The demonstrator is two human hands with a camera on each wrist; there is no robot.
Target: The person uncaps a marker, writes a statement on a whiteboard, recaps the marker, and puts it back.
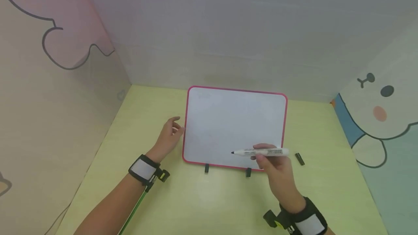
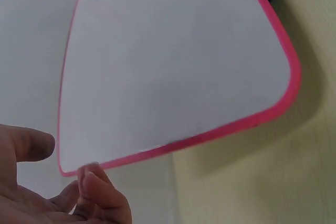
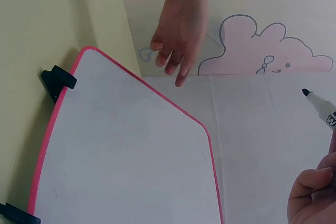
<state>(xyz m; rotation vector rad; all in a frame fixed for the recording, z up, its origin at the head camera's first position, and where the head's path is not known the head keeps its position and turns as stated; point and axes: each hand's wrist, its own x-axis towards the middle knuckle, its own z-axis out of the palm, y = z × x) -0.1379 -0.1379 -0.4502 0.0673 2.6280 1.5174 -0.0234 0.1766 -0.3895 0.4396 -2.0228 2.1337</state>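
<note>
A small whiteboard with a pink frame stands on black feet on the table, its white face bare. My right hand pinches a white marker in front of the board's lower right part; the uncapped dark tip points left. In the right wrist view the marker shows at the right edge, over the curled fingers. My left hand is at the board's left edge with its fingers loosely bent, holding nothing. In the left wrist view the fingertips overlap the pink frame.
A black marker cap lies on the table to the right of the board. Two black feet jut out under the board's lower edge. The light yellow table meets a pale wall behind, with cartoon-printed sides left and right.
</note>
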